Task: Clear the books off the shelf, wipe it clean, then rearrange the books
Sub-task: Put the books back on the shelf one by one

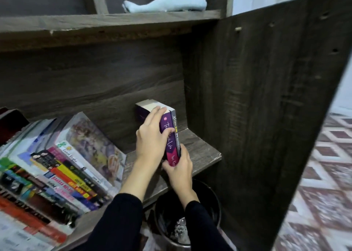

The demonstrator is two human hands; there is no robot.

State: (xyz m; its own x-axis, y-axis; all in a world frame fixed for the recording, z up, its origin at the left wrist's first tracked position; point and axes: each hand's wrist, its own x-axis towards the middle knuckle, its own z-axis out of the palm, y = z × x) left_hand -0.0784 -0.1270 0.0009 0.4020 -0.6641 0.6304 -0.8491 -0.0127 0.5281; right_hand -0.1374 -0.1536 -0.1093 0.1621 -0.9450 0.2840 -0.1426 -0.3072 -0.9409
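Note:
Two books stand upright together near the right end of the dark wooden shelf point(202, 148): a purple book point(170, 146) and a thin grey book point(175, 129) against its right side. My left hand point(150, 136) grips the purple book from the left, fingers over its top and thumb on the spine. My right hand point(181, 167) holds the bottom of both spines. A row of leaning books point(76, 170) fills the shelf's left part. A folded light blue cloth point(165, 4) lies on the shelf above.
The cabinet's tall side panel point(266, 98) rises just right of the two books. Below the shelf edge stands a dark round bin point(205, 203) with crumpled rubbish. A patterned floor point(323, 174) lies to the right.

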